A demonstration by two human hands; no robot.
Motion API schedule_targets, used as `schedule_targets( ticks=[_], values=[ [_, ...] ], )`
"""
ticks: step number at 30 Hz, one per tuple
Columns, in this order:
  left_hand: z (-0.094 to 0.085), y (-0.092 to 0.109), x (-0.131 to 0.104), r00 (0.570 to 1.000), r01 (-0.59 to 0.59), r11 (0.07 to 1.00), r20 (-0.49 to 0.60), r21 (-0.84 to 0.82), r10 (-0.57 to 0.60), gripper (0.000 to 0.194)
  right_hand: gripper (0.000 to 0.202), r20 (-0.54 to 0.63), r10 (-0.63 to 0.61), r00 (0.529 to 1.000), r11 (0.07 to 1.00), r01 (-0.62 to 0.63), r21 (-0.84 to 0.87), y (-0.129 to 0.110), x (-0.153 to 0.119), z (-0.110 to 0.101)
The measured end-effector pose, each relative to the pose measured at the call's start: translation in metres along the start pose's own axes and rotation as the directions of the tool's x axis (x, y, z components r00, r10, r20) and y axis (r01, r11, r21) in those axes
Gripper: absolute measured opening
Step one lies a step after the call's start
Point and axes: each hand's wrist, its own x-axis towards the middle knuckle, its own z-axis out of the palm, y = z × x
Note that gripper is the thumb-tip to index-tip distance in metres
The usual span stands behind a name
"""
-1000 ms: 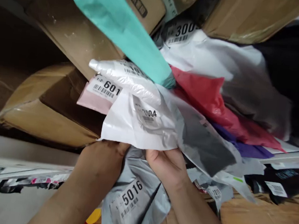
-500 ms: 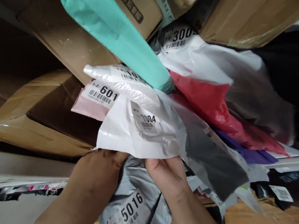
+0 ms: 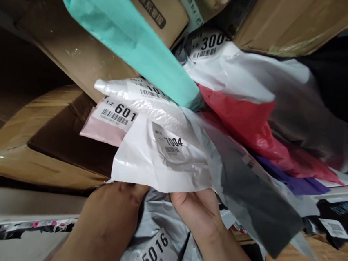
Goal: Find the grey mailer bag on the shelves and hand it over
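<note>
A grey plastic parcel labelled 5016 (image 3: 149, 222) lies between my two hands. My left hand (image 3: 114, 207) is closed at its left side, with the fingertips hidden under a white parcel labelled 7004 (image 3: 140, 164). On the right, my right hand (image 3: 200, 211) curls at the grey parcel's upper edge, its fingers partly covered by the same white parcel. Above are a pink parcel labelled 601 (image 3: 103, 130) and a white bubbly parcel (image 3: 166, 109). What exactly each hand's fingers grip is hidden.
A long teal parcel (image 3: 124, 35) slants across the top. Red (image 3: 243, 116) and purple (image 3: 295, 181) bags lie at the right. Cardboard boxes (image 3: 45, 151) stand left and above. The shelf edge (image 3: 25, 204) crosses below, with another box (image 3: 324, 260) at lower right.
Both hands and the grey parcel appear slightly lower in view. The dark grey bag at the right hangs a little lower and further right.
</note>
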Motion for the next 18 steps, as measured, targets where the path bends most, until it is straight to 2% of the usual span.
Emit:
schedule_targets(
  ticks=[9,15,18],
  values=[
    [0.0053,-0.0036,0.0009,0.995,-0.01,0.999,-0.097,-0.048,0.005,0.042,0.032,0.028,0.008,1.0,1.0,-0.008,-0.019,0.0011,0.0001,0.0012],
    [0.0065,-0.0031,0.0021,0.996,-0.007,0.998,-0.084,-0.058,0.002,0.037,0.031,0.035,-0.002,0.999,0.997,0.005,-0.08,0.002,-0.0002,0.0034],
    [0.0067,-0.0032,0.0046,0.994,-0.041,0.996,-0.104,-0.074,0.033,0.043,0.033,0.043,-0.019,0.999,0.989,0.025,-0.148,0.0027,-0.0006,0.0026]
  ],
)
